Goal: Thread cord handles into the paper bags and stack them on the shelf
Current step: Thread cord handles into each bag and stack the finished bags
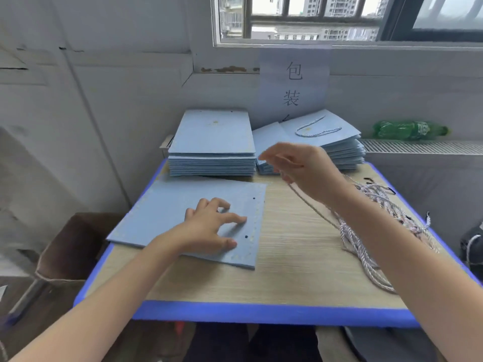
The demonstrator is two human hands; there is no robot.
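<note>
A flat blue paper bag [183, 218] is lying on the near left of the bench [287, 270], its two punched holes toward the right edge and both looking unthreaded. The left hand [211, 228] is pressing on it with spread fingers, grasping nothing. The right hand [300, 168] is hovering above the middle of the bench, blurred, pinching a cord [311, 205] that is trailing down toward the loose bundle of cords [366, 231] on the right. At the far side, a neat stack of bags [213, 150] is sitting without visible handles, and just right of it a fanned pile [337, 145] is carrying a cord handle on top. So I judge the work partly done: some bags are threaded, many are waiting, and this bag is only starting.
</note>
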